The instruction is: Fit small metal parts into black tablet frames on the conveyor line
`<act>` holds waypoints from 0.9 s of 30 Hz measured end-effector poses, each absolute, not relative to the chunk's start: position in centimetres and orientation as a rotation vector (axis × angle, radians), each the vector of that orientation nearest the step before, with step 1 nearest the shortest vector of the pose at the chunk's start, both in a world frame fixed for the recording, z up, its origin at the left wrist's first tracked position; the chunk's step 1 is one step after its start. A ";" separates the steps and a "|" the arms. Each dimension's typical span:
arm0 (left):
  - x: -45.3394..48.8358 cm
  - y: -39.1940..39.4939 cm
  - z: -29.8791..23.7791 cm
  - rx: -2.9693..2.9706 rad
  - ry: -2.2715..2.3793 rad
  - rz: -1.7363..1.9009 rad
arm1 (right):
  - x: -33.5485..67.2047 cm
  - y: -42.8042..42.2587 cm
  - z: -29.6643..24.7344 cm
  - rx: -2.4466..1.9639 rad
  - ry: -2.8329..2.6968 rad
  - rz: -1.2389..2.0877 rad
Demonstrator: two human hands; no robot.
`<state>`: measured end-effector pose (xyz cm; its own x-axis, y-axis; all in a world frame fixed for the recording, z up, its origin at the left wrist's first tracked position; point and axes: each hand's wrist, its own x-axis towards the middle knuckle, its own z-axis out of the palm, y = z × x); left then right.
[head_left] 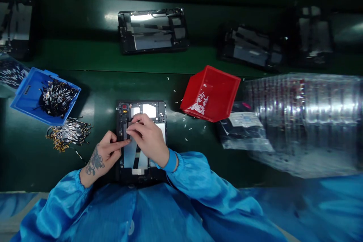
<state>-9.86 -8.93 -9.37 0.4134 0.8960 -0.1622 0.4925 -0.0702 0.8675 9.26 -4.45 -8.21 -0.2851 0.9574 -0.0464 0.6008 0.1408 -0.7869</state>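
Both hands work on the open tablet frame (141,141) lying just below-left of the red bin (211,92) (tipped on its side), the left hand (103,155) pressing an extended forefinger onto its left edge while the right hand (149,134) pinches something small, unidentifiable, over its upper half.

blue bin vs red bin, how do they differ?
The blue bin lies at the left of the open tablet frame and holds dark cable pieces; the red bin lies at its right and holds small white parts. More cables are heaped outside the blue bin; white bits are scattered around the red bin. Both are tilted on the green surface.
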 end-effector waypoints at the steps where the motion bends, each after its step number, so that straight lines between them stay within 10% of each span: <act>1: -9.9 -8.9 -9.4 1.721 1.214 0.533 | 9.3 -4.4 -8.2 -1.485 -1.950 0.990; 27: -9.7 -9.1 -9.5 1.778 1.231 0.569 | 9.3 -3.4 -7.6 -1.754 -2.152 0.577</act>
